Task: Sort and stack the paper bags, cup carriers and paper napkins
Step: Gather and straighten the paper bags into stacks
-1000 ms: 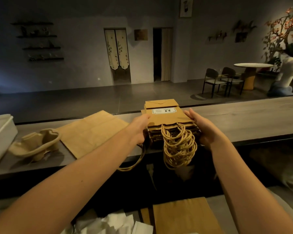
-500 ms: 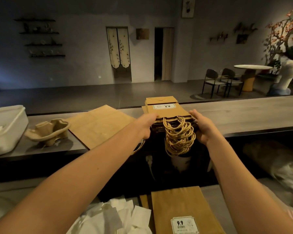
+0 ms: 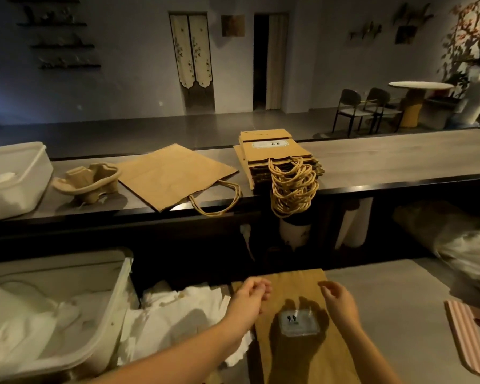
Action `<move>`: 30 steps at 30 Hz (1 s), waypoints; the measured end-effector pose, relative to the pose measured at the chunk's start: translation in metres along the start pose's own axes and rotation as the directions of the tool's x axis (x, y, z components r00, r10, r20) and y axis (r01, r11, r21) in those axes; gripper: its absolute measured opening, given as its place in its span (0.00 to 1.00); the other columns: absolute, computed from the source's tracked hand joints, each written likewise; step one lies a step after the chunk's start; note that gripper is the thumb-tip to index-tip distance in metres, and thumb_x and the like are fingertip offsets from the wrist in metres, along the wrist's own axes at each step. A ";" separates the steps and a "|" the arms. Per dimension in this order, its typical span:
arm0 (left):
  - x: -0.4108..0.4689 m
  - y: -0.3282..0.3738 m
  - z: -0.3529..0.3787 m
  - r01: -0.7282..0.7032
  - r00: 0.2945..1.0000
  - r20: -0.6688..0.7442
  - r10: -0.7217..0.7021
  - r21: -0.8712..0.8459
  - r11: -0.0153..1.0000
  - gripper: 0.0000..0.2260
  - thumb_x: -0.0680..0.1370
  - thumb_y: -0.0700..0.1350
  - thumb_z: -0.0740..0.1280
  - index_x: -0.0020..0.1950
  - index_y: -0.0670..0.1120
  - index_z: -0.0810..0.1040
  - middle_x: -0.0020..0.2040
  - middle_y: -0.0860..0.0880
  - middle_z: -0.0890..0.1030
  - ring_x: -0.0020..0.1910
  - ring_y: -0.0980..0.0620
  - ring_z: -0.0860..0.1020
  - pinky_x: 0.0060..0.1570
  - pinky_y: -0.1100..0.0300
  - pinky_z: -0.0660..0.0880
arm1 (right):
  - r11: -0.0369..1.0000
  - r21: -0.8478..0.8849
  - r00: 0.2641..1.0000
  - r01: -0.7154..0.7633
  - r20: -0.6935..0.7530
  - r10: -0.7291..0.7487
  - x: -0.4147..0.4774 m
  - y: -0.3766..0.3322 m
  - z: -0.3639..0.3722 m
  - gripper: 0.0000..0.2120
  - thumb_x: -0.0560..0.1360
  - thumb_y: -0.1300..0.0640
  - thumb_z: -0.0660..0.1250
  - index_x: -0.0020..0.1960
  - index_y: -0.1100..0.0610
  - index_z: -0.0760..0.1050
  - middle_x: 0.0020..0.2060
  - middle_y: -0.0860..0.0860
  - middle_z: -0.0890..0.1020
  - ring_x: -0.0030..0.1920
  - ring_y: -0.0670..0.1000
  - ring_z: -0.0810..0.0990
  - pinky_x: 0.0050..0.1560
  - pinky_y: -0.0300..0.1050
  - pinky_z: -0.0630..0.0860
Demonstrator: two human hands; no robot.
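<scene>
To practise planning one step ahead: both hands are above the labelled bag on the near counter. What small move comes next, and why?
Probably lower both hands and grip the bag by its sides: the left hand and right hand hover empty over it, and a stack of like bags sits on the far counter.

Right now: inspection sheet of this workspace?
Surface: grey wooden upper ledge, pale lower counter; dim light.
Job's things: on the ledge, stack of brown rope-handled paper bags, one flat brown paper bag, moulded pulp cup carrier; on the lower counter, labelled brown paper bag, loose white paper napkins.
Clutter: white plastic tub on the ledge, white plastic bin beside the napkins, striped pink bag at right.
Hands: left hand and right hand over the labelled bag, fingers loosely curled, holding nothing.
Cables: pale cord-like strand under the ledge, too dim to tell.
Surroundings: round table, dark chairs.
</scene>
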State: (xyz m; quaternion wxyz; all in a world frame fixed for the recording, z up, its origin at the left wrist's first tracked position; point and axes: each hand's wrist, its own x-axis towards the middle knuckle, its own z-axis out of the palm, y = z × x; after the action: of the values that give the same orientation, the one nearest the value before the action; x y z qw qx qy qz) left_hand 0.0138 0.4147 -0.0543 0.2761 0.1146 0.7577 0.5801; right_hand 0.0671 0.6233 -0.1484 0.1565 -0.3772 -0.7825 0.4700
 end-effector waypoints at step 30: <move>0.013 -0.093 0.010 0.518 0.855 0.070 -0.514 -0.110 0.848 0.18 0.79 0.44 0.59 0.70 0.51 0.66 0.66 0.47 0.70 0.67 0.46 0.66 0.66 0.45 0.66 | 0.895 -0.184 0.864 -0.405 0.242 0.441 0.000 0.018 -0.006 0.19 0.73 0.50 0.70 0.53 0.65 0.73 0.39 0.56 0.76 0.42 0.57 0.77 0.41 0.49 0.73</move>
State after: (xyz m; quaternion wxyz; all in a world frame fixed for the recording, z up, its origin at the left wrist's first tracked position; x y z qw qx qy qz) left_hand 0.0218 0.4015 -0.1470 0.4425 -0.0995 0.7176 0.5286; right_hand 0.0789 0.6317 -0.1607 -0.0860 -0.4795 -0.7229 0.4901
